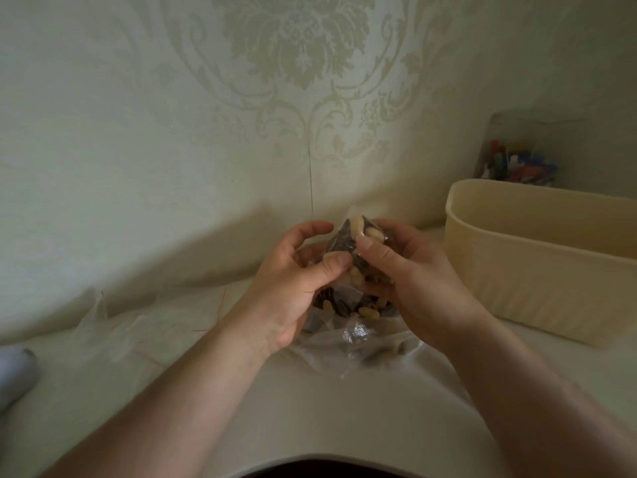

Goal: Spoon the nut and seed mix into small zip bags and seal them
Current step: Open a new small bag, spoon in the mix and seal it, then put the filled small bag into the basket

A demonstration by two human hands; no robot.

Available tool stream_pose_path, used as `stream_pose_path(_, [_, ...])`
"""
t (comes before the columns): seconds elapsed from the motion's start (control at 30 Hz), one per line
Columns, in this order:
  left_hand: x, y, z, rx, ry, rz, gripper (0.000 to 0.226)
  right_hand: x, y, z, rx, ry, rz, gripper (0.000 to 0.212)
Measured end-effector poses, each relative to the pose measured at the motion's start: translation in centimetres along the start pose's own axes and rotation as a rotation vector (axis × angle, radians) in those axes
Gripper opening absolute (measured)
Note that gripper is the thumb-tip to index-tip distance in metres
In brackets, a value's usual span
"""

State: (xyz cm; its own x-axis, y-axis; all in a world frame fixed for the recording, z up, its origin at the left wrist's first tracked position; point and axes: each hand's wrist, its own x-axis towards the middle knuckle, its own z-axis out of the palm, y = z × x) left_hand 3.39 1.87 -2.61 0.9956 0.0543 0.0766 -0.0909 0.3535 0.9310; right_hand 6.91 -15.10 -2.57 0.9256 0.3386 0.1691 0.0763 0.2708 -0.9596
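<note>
You hold a small zip bag [348, 250] of nut and seed mix [360, 232] between both hands, lifted above the pale table [310, 408] in front of the patterned wallpaper [296, 46]. Your left hand [293, 288] curls around the bag's left side, its thumb pressed against the front of the plastic and its fingers bent behind. Your right hand [413, 270] grips the right side, with the thumb pinching the plastic near the top, just below a few pale nuts that show through. The bag's top edge pokes up behind your fingers; you cannot tell from here whether its zip is closed.

Directly under your hands lies a larger clear plastic bag [362, 336] with more dark seeds and pale nuts in it, crumpled on the table. To your left, more clear zip bags [113, 326] with red strips lie flat on the table. To your right stands a cream plastic tub [537, 267], and behind it a clear container [517, 157] with small colourful items.
</note>
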Motion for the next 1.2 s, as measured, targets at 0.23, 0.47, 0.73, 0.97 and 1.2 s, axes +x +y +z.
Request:
stream_pose_path(0.23, [0.5, 0.1, 0.2, -0.037, -0.019, -0.005, 0.053, 0.2, -0.3, -0.6, 0.015, 0.082, 0.021, 0.012])
stream_pose_path(0.47, [2.3, 2.9, 1.0, 0.111, -0.058, 0.056, 0.037, 0.1, -1.8, -0.1, 0.188, 0.075, -0.037, 0.015])
stream_pose_path(0.73, [2.8, 7.8, 8.2, 0.284, -0.200, 0.069, 0.044, -1.7, -9.5, -3.4, 0.065, 0.122, -0.084, 0.021])
stream_pose_path(0.97, [5.0, 6.7, 15.9, 0.431, -0.216, 0.179, 0.027, -1.5, -16.4, -11.7, -0.621, 0.133, -0.184, 0.021])
stream_pose_path(1.2, [9.2, 3.8, 17.7, 1.229, -0.097, 0.433, 0.027, -1.4, -17.6, -18.2, -0.979, 0.222, -0.065, 0.012])
